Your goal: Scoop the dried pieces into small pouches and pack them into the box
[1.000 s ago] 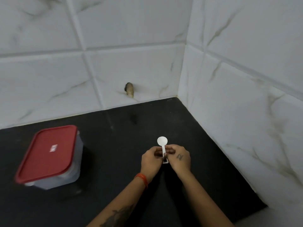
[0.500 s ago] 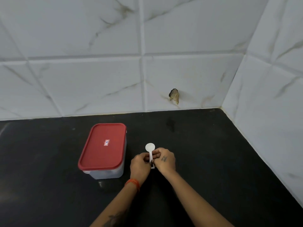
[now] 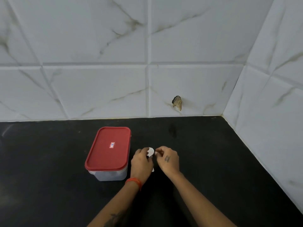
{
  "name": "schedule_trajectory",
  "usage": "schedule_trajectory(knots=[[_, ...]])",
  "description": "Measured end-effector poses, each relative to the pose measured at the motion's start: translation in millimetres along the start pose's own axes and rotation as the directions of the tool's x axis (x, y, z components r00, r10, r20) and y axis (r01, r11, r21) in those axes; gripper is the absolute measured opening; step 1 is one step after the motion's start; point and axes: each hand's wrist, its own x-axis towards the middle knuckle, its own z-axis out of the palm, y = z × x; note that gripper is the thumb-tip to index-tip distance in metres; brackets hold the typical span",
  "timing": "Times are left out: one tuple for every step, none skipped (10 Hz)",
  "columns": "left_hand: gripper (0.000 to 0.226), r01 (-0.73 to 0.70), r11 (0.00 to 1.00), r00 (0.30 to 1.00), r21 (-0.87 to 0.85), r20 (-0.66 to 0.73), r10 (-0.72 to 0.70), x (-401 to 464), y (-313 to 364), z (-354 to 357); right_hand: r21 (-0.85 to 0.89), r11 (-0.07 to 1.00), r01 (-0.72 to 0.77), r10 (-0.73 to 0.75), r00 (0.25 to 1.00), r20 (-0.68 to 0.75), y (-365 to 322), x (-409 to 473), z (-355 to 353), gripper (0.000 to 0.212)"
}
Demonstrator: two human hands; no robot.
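Setup step, judging by the layout: no pouches or dried pieces in view yet. Left hand [image 3: 141, 163] is gripping a small white plastic scoop [image 3: 150, 151], its round bowl showing above the knuckles and the handle end poking out below. Right hand [image 3: 168, 158] is hovering just beside it, fingertips pinched on something small and white; cannot tell what. The red-lidded box [image 3: 108, 151] is sitting closed on the black desk [image 3: 213, 161], just left of the hands. Next move is probably calling for lifting that lid.

Orange wristband [image 3: 134, 181], tattooed bare forearms
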Motion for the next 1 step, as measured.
schedule_trajectory(knots=[[0.040,-0.204,0.974,0.975,0.098,-0.073,0.211,10.4,27.7,-16.7,-0.045,0.982,0.183,-0.188,0.969,-0.158,-15.0,7.8,-22.6,0.026]])
